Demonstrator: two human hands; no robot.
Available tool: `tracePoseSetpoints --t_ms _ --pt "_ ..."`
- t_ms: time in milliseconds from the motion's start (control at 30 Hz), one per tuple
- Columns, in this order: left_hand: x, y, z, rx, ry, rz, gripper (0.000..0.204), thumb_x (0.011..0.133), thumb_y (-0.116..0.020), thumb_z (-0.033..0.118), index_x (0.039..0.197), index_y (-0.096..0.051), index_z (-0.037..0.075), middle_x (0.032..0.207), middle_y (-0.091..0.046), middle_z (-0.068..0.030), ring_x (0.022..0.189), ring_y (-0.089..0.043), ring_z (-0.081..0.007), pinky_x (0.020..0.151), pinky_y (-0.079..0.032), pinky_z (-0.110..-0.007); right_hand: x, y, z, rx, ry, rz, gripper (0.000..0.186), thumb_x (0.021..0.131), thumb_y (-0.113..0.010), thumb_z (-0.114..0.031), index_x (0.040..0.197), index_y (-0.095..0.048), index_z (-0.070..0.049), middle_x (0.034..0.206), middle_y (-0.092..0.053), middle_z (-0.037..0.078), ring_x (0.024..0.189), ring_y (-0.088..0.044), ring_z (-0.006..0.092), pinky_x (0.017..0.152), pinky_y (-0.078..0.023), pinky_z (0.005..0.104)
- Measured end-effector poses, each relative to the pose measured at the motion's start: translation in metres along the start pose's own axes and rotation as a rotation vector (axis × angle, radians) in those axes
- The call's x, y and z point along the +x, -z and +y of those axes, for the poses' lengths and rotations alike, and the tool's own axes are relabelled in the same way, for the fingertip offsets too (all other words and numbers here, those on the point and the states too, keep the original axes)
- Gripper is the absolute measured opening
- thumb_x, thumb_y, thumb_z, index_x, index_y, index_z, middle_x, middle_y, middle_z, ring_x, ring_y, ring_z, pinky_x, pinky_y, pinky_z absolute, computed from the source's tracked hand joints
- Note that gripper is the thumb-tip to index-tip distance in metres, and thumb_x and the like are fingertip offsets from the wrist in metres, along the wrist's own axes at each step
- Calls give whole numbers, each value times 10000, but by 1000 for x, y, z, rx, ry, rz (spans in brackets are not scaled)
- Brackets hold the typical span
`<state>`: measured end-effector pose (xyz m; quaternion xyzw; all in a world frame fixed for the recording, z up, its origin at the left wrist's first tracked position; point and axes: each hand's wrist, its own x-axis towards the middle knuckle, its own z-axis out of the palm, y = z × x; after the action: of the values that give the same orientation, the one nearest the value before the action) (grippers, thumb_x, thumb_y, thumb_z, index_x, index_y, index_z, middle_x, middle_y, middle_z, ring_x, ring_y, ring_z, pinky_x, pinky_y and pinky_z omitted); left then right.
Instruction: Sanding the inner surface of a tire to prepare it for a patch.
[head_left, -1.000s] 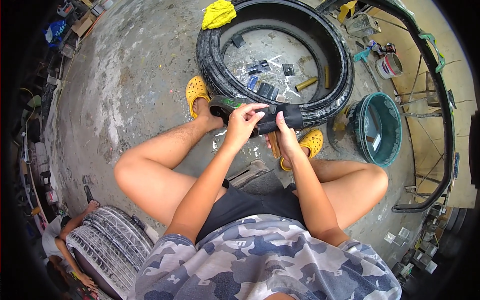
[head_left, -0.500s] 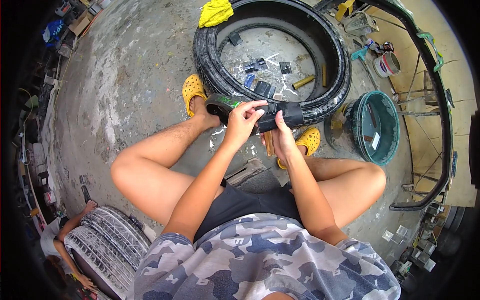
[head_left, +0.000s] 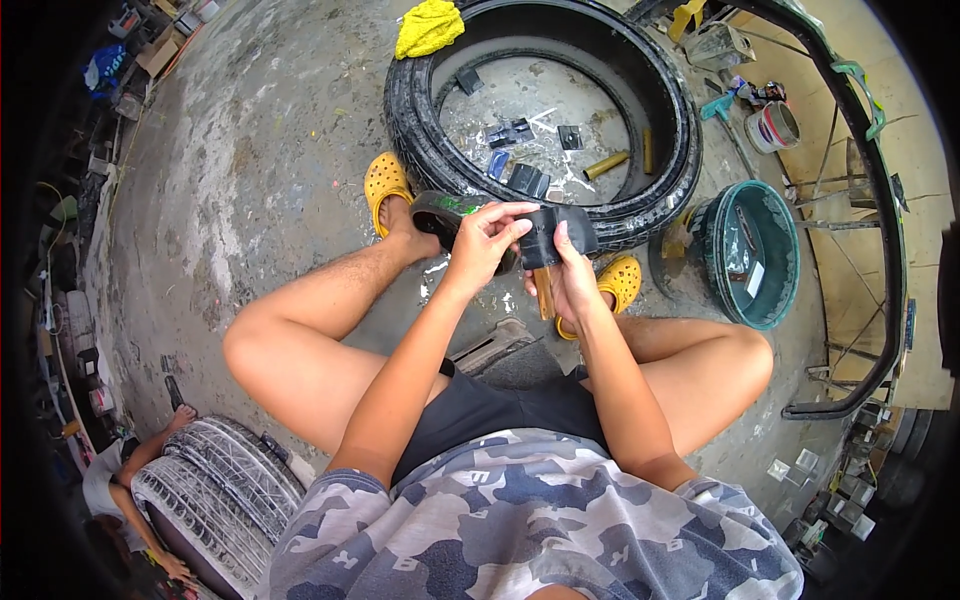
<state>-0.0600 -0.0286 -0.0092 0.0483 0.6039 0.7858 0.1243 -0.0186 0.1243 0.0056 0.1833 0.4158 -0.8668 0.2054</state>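
Observation:
A black rubber-like strip point(head_left: 560, 228) is held in front of me between both hands. My left hand point(head_left: 488, 243) pinches its left end with thumb and fingertips. Thumb on top, my right hand point(head_left: 570, 275) grips the strip from below. Under it a flat brown wooden piece point(head_left: 543, 292) sticks down beside my right palm; how it is held is partly hidden. Just left of my left hand stands a black roll point(head_left: 447, 212) with green markings, partly covered by that hand. A big black tire point(head_left: 410, 125) lies on the floor beyond my hands.
Inside the tire ring lie black patches point(head_left: 529, 180) and brass-coloured tubes point(head_left: 606, 165). A yellow cloth point(head_left: 430, 28) drapes over its rim. At right stand a teal tub point(head_left: 798, 262) holding liquid and a white bucket point(head_left: 773, 128). Stacked tires point(head_left: 215, 490) and another person's arm point(head_left: 135, 465) are at lower left.
The strip's right end has swung up and a little left, so it looks shorter. More of the wooden piece shows beneath it. My left hand keeps nearly the same place.

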Motion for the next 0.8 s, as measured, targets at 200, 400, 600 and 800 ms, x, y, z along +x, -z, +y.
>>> tracePoseSetpoints --t_ms 200,400,600,800 --pt "0 9 0 -61 -34 -62 422 818 -774 95 1217 -641 61 919 -581 13 770 -522 -54 707 -476 -211 -4 -6 -9 -34 -31 -137 592 990 -430 -549 1361 -479 -90 968 -679 143 813 -693 234 487 -478 293" --pt "6 21 -1 -4 -45 -102 585 730 -847 128 1251 -586 79 971 -555 17 887 -574 -79 790 -483 -229 -6 -6 -16 -85 -80 -253 566 997 -458 -510 1395 -459 -107 898 -667 108 679 -658 197 462 -462 258" --pt "13 13 0 205 -72 -47 473 727 -862 171 1137 -635 108 876 -538 54 730 -503 -41 647 -440 -203 -23 -10 -55 -286 -61 -39 393 962 -601 -390 1282 -573 -163 838 -630 43 588 -578 103 447 -438 225" --pt "73 -104 2 451 -187 -148 182 840 -730 110 1003 -665 64 859 -630 -10 770 -603 -102 728 -504 -258 -65 34 -215 -1207 357 401 308 943 -632 -265 1221 -644 -134 796 -597 -35 584 -514 57 501 -438 225"
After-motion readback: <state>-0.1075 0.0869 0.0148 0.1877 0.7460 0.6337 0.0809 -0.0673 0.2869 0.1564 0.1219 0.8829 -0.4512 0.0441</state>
